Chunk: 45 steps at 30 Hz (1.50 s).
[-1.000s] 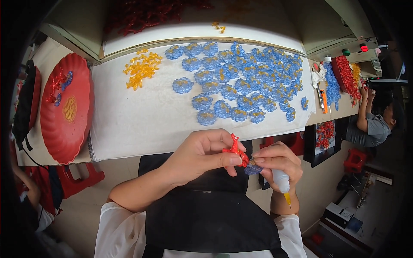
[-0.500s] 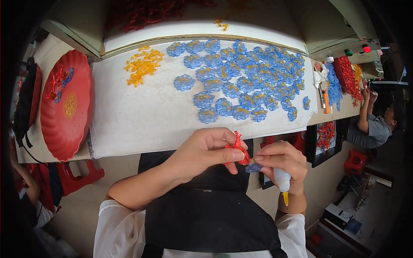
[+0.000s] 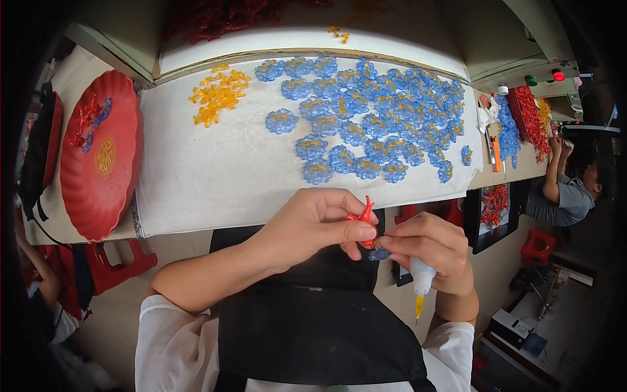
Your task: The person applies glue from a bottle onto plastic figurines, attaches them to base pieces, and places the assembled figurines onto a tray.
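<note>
In front of the black apron, just off the table's near edge, my left hand (image 3: 320, 225) is closed on a small glossy red plastic figure (image 3: 366, 214) with thin projecting parts. My right hand (image 3: 434, 245) pinches a small dark-blue plastic piece (image 3: 379, 253) against the figure's lower end. The fingertips partly cover where the two pieces meet. Tucked in the same right hand is a white glue bottle (image 3: 423, 273), its yellow needle tip pointing down. On the white-covered table (image 3: 209, 170), many blue flower-shaped pieces (image 3: 353, 134) with yellow parts are spread beyond my hands.
Yellow plastic pieces (image 3: 219, 95) lie in a heap at the far left. A red scalloped tray (image 3: 104, 196) holds a few red and blue pieces. An orange-handled cutter (image 3: 496, 153) lies at right, near loose blue pieces (image 3: 506, 130). Another person (image 3: 571, 183) works farther right.
Both hands have risen slightly and turned the joined pieces a little. The glue bottle's tip has swung left.
</note>
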Motion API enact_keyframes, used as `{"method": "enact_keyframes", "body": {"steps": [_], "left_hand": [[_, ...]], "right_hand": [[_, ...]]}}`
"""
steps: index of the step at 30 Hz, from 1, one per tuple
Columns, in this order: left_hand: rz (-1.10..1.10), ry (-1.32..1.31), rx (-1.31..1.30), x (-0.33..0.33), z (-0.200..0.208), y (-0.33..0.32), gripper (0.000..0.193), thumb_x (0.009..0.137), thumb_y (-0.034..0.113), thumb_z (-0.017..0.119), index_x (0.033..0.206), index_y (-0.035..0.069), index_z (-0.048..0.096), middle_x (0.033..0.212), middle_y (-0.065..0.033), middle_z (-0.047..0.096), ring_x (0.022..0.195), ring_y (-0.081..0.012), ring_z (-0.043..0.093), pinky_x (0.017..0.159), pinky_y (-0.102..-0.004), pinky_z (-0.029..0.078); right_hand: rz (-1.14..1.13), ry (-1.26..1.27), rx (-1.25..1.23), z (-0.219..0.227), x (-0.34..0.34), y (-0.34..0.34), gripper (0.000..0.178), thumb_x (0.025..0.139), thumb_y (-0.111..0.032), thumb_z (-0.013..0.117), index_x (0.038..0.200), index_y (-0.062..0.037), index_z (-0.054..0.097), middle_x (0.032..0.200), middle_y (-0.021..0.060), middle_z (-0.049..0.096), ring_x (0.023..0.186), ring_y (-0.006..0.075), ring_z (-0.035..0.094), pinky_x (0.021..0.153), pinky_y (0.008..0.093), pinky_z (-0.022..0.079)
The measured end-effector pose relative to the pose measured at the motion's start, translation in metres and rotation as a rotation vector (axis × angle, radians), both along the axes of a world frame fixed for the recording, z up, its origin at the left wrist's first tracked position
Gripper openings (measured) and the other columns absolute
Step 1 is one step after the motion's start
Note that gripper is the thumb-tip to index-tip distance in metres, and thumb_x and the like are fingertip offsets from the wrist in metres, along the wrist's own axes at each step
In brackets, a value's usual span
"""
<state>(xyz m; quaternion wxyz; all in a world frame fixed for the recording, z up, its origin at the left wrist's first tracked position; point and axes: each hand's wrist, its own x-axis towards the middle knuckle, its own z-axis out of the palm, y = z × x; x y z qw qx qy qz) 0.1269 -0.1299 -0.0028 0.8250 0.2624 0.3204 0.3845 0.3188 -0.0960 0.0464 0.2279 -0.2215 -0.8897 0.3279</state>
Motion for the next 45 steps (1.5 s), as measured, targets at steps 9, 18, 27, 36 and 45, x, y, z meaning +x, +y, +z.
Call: {"method": "enact_keyframes", "body": {"steps": [9,18,27,36,45], "left_hand": [[-0.142,0.009,-0.110,0.002,-0.004,0.004,0.019,0.077,0.013,0.060,0.087,-0.003,0.054,0.078,-0.0098,0.058,0.065,-0.0137,0.057,0.058,-0.0229,0.047],[-0.147,0.057,-0.022,-0.002,-0.002,0.000,0.022,0.077,0.002,0.057,0.097,-0.002,0.051,0.083,-0.0087,0.058,0.072,-0.0118,0.057,0.066,-0.0226,0.046],[-0.111,0.133,0.014,-0.005,0.005,0.000,0.020,0.076,0.000,0.056,0.095,-0.002,0.051,0.083,-0.0076,0.058,0.068,-0.0103,0.056,0.065,-0.0206,0.045],[-0.013,0.041,0.056,-0.006,-0.003,-0.010,0.023,0.076,-0.002,0.054,0.098,-0.001,0.049,0.089,-0.0079,0.056,0.078,-0.0110,0.055,0.066,-0.0228,0.046],[0.330,0.537,0.653,-0.054,0.026,-0.017,0.023,0.074,-0.001,0.055,0.096,-0.001,0.050,0.091,-0.0077,0.057,0.084,-0.0124,0.055,0.074,-0.0250,0.044]], "right_hand": [[0.095,-0.094,0.033,0.005,0.001,0.001,0.024,0.057,0.002,0.065,0.080,0.0026,0.059,0.077,0.0087,0.054,0.059,0.0188,0.053,0.049,0.0271,0.043],[0.005,-0.047,0.069,-0.004,-0.001,-0.002,0.029,0.053,0.004,0.066,0.081,0.0009,0.059,0.078,0.0083,0.055,0.059,0.0193,0.053,0.049,0.0267,0.043],[-0.026,-0.022,0.132,-0.008,-0.007,-0.004,0.030,0.050,0.005,0.066,0.079,0.0031,0.059,0.077,0.0097,0.055,0.058,0.0192,0.052,0.048,0.0257,0.042],[-0.011,-0.059,0.164,-0.008,-0.013,-0.007,0.027,0.054,0.002,0.064,0.081,0.0016,0.061,0.079,0.0117,0.057,0.060,0.0221,0.053,0.049,0.0278,0.042],[-0.284,0.134,0.321,-0.023,-0.003,-0.017,0.034,0.060,0.008,0.065,0.090,-0.0060,0.060,0.099,0.0149,0.050,0.069,0.0191,0.053,0.059,0.0248,0.045]]}}
